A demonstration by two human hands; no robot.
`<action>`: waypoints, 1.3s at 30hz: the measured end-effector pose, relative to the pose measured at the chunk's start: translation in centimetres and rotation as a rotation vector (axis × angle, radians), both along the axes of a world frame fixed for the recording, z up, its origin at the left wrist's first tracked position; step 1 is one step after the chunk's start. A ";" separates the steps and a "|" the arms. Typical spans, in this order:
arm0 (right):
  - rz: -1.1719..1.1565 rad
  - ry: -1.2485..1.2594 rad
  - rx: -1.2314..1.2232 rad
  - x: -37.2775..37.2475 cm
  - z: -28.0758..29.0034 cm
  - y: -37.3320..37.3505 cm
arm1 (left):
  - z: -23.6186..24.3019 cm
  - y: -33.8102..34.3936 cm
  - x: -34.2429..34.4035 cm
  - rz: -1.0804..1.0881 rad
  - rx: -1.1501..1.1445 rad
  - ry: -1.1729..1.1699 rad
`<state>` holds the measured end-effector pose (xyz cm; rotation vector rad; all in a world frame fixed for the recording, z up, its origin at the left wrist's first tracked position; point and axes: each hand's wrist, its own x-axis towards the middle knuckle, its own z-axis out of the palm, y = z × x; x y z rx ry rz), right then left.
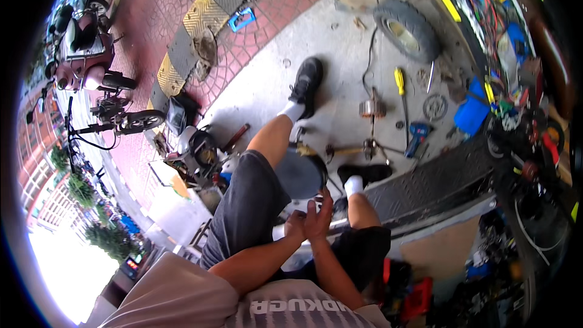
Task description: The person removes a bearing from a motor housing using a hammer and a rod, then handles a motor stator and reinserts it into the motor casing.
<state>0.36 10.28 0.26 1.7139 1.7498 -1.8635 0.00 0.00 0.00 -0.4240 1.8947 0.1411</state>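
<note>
A round dark-grey wheel stands between my knees, above the concrete floor. My hands meet at its near edge. The fingers of my right hand reach up over the dark rim and grip it. Pressed against the right one, my left hand is curled like a fist; what it holds, if anything, is hidden. My forearms come up from the lower edge, over my grey shorts. My black shoes rest on the floor beyond the wheel.
On the floor ahead lie a yellow-handled screwdriver, a motor core, a blue power drill and a small tyre. A blue box and cluttered shelves stand right. A chequered metal ramp runs beside my right leg. A scooter and a bicycle are parked left.
</note>
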 end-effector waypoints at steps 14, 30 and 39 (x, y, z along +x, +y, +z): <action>-0.446 -0.087 0.185 1.2 2.3 2.9 | -0.9 10.9 -5.1 0.365 0.463 -0.022; -0.916 0.221 0.469 -1.8 -24.6 8.7 | -25.8 17.6 -7.7 0.118 1.097 0.257; -1.019 0.251 0.696 -1.4 -24.4 8.9 | -24.5 18.6 -8.9 0.551 1.168 -0.368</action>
